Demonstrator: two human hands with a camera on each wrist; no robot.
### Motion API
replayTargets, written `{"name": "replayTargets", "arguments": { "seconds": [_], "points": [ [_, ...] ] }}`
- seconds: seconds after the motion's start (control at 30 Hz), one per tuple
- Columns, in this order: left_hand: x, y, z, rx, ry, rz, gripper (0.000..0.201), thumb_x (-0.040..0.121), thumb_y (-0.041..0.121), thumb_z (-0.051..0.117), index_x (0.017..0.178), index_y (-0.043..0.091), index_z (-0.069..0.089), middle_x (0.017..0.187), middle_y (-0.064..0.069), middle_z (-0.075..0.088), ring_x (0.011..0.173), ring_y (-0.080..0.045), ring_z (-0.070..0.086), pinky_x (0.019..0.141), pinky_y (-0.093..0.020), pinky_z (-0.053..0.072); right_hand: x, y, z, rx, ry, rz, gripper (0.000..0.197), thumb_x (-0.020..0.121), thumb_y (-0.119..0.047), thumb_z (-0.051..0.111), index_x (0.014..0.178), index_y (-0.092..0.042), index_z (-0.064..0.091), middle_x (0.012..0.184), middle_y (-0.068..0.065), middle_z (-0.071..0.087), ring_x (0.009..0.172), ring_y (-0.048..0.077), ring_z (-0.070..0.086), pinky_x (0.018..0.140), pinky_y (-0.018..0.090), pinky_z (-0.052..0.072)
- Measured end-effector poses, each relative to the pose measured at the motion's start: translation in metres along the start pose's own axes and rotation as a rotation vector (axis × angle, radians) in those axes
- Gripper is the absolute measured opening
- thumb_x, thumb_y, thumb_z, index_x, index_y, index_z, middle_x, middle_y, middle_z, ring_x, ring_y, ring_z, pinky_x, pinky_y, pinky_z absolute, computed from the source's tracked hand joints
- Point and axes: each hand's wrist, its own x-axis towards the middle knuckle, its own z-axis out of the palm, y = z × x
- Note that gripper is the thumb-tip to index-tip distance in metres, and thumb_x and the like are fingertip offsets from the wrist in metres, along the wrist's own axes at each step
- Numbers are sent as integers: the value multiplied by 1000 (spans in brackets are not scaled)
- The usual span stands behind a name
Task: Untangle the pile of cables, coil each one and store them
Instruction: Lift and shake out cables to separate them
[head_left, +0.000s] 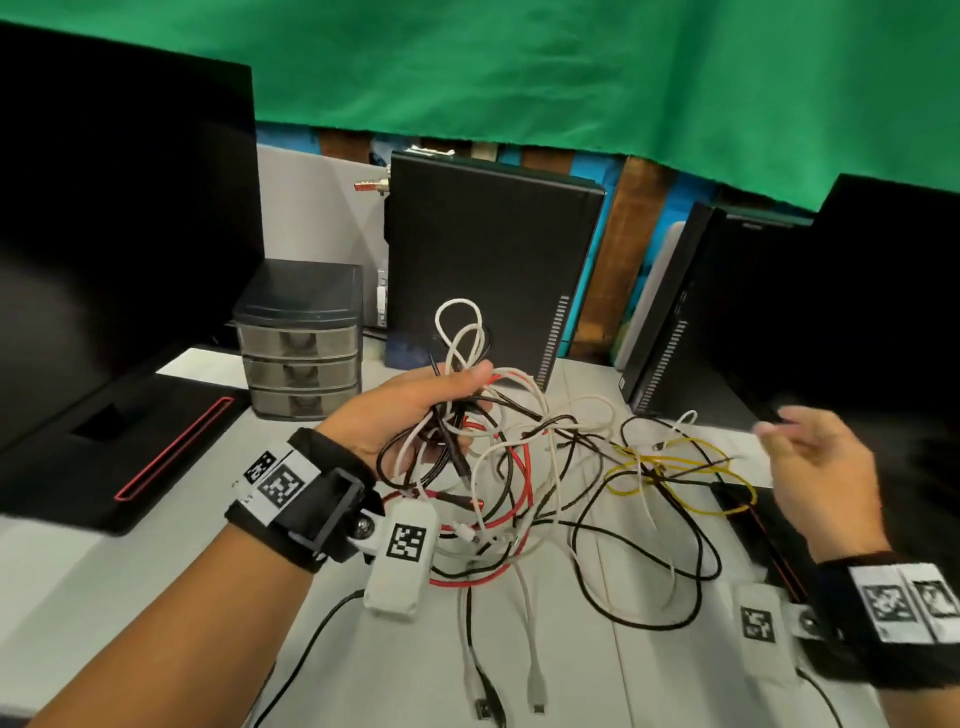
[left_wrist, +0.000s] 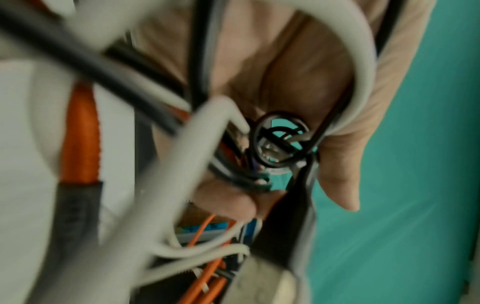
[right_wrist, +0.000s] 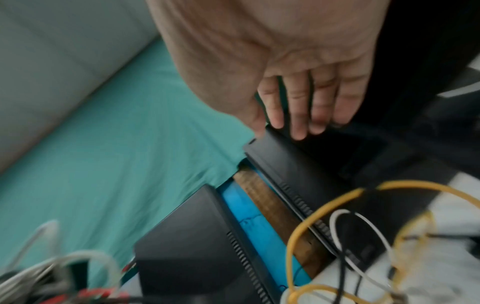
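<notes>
- Nearest the head camera, the left forearm reaches in over the white table (head_left: 130, 597), and at its end the left hand (head_left: 415, 410) has its fingers curled round a fistful of the cable tangle (head_left: 498, 457), lifted clear of the top.
- The left wrist view shows the same thing close up: fingers (left_wrist: 337, 164) wrapped round white, black and orange-red strands, with a small black loop knotted in the middle of the bunch.
- From that fist a white loop (head_left: 460, 332) stands upward, while the rest sags down and to the right onto the table.
- The right hand (head_left: 815, 467) is off to the side, fingers spread loosely and holding nothing, blurred in the head view.
- Just below it lies the yellow cable (head_left: 680, 473), caught up with black and white strands.
- Two plug ends (head_left: 511, 701) trail toward the table's near edge, so those leads run roughly front to back.
- These leads look light and floppy, and I'd guess they snag rather than slide; hauling on the bunch would likely tighten the knots.
- A free plug end seems the best place to take hold, feeding it back through the loops.
- The small drawer unit (head_left: 301, 343) stands behind, left of the hand.
</notes>
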Motion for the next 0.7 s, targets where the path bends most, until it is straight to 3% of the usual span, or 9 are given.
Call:
{"name": "replayTargets", "arguments": {
  "seconds": [0.07,0.2,0.27,0.33,0.4,0.5,0.57,0.63,0.7],
  "points": [
    [1,0,3,-7,41,4,59,68,38,83,112,2,68,95,-13,68,66,-18,67,64,-29,59,-21,-24,5,-97,3,-199,31,92,-28,69,122,-22,63,122,5,65,116,25,58,103,48,46],
    [2,-3,15,-77,38,11,55,69,28,83,113,-1,64,89,-14,70,65,-18,70,57,-27,61,-95,-93,25,113,-178,-629,10,94,-25,69,99,-17,73,98,-8,70,98,7,63,91,29,50],
    [1,-6,20,-101,-15,-5,49,70,26,84,108,1,67,91,-14,69,68,-19,70,60,-28,61,-130,-117,40,127,-302,-840,10,93,-24,69,95,-17,75,93,-9,70,94,10,62,86,29,47],
    [1,-9,24,-120,-71,-36,42,74,28,82,105,4,69,93,-12,66,77,-19,66,71,-30,58,-146,-126,58,20,-343,-962,12,92,-25,66,94,-18,76,91,-6,66,90,17,58,81,33,45],
    [0,-12,28,-151,-81,-55,30,80,27,75,101,5,70,89,-10,66,79,-18,64,75,-27,55,-148,-130,74,-180,-273,-1022,13,88,-27,63,89,-20,74,88,-4,60,87,20,52,78,31,38],
    [2,-15,29,-163,-42,12,21,80,24,70,91,6,73,79,-7,67,70,-15,66,69,-24,56,-145,-131,87,-325,-189,-1003,10,83,-27,64,85,-21,71,84,-4,54,83,20,47,72,30,29],
    [1,-14,27,-168,-43,45,18,79,20,69,88,6,72,76,-6,68,66,-14,67,65,-24,56,-142,-128,90,-343,-175,-998,10,85,-27,63,87,-22,72,85,-5,54,82,18,46,69,30,33],
    [2,-13,24,-175,-64,71,22,80,9,72,101,2,68,85,-9,68,72,-15,67,66,-24,58,-137,-124,91,-293,-168,-974,12,86,-28,63,91,-21,72,86,-4,57,83,17,47,69,31,39],
    [2,-12,20,-193,-84,104,43,76,-2,65,118,-1,59,100,-15,61,83,-20,63,72,-27,57,-132,-120,90,-204,-152,-933,11,87,-28,69,92,-19,74,84,-4,57,81,18,48,67,29,39]
  ]
}}
